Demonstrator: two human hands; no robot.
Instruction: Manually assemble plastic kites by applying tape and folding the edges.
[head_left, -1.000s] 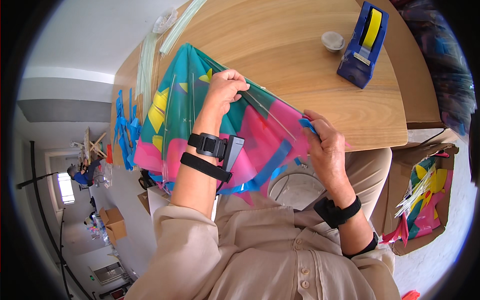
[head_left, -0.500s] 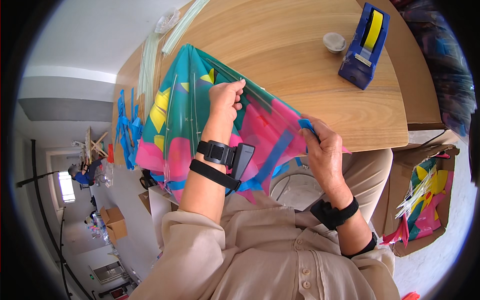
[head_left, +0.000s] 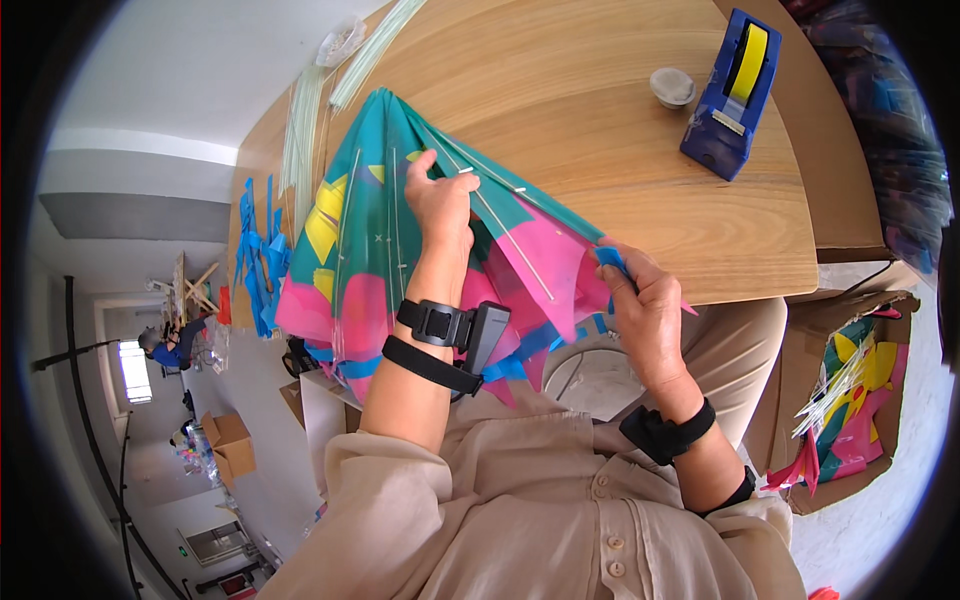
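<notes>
- On the near left of the surface [head_left: 600, 130], a teal, pink and yellow sheet [head_left: 369, 215], directly beneath the left hand [head_left: 440, 205] and drawn out rightward to the right hand [head_left: 650, 308].
- Long far edge of the sheet slanting from far left to near right, with a thin white rod [head_left: 515, 246] on the sheet slanting the same way.
- Left hand nearer to the rod: thumb and forefinger spread apart, forefinger at the rod's far part; hard to tell whether the curled fingers underneath touch a fold.
- Pinches a blue strip [head_left: 612, 262] at the sheet's right corner between thumb and forefinger of the right hand.
- In the way: left forearm [head_left: 415, 385], across the sheet's near part.
- Far right, well apart, a blue tape dispenser [head_left: 725, 115], with a small white bowl [head_left: 672, 88] just left.
- Far left, pale sticks [head_left: 300, 140]; nearer, loose blue strips [head_left: 271, 265].
- Near right, below the surface, a cardboard box [head_left: 780, 410].
</notes>
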